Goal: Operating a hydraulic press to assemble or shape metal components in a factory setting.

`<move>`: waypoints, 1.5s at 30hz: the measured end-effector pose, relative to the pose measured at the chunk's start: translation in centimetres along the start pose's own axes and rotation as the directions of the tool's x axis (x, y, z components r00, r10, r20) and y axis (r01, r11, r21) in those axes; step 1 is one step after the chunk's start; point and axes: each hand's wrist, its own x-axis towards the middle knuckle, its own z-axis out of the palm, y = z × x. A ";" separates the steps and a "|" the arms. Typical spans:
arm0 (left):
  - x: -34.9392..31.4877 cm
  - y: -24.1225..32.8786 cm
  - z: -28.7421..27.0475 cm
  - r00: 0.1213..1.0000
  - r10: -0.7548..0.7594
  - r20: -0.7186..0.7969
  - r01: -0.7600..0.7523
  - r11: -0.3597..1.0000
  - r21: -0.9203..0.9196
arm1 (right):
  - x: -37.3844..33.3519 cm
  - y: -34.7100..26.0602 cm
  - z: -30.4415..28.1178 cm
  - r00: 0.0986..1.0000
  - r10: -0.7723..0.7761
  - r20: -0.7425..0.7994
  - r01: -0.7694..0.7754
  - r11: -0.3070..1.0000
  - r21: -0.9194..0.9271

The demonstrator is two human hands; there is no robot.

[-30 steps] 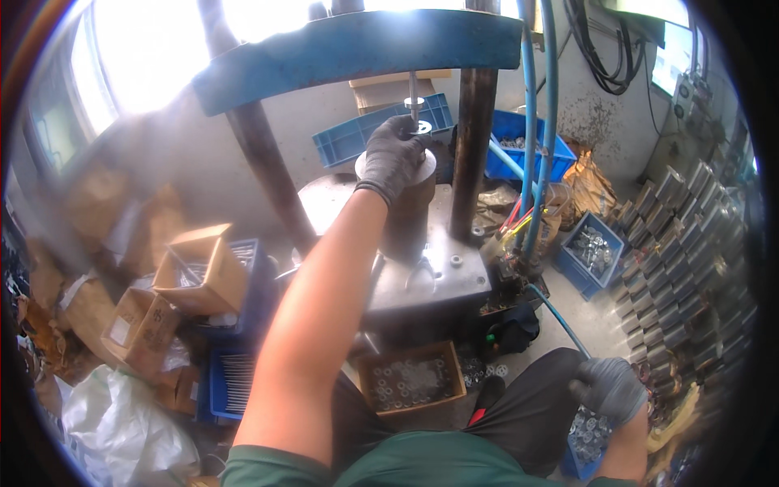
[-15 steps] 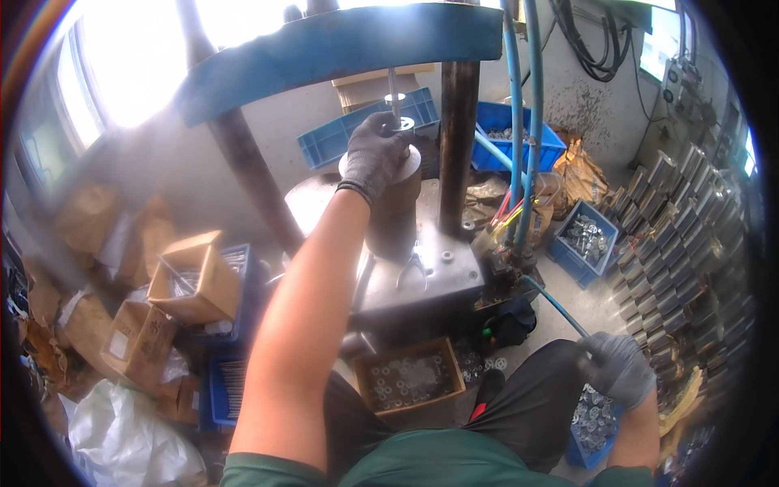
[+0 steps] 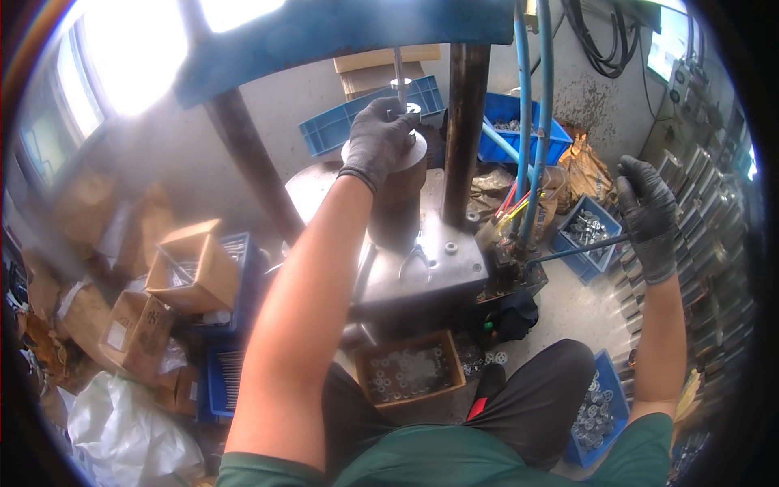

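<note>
Above the upright dark cylinder (image 3: pixel 398 209) — disc-topped metal piece (image 3: pixel 412 109), gripped in gloved left hand (image 3: pixel 380 138). At the end of the blue lever (image 3: pixel 576 251) — gloved right hand (image 3: pixel 649 209), fingers half-curled, open.

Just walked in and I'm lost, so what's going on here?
A gloved person is working at a blue-topped machine. The left hand is at a thin metal rod, over a thick cylinder standing on the machine's table. The right hand is at the end of a blue lever, though its grip is unclear. A box of small metal rings sits below.
</note>
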 end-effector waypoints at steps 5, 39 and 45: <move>0.3 -0.2 0.2 1.000 0.003 0.021 -0.003 1.000 -0.002 | -3.4 -1.6 -3.1 0.951 0.120 0.285 -0.117 0.993 -0.028; 2.4 -3.2 -1.6 0.976 0.185 0.119 -0.185 0.983 -0.010 | -13.9 -8.7 -8.9 0.177 0.278 0.944 -0.135 0.957 -0.257; 2.8 -3.5 -3.9 0.984 0.140 0.114 -0.131 0.988 -0.082 | -14.3 -8.3 -8.2 0.365 0.203 0.909 -0.209 0.969 -0.133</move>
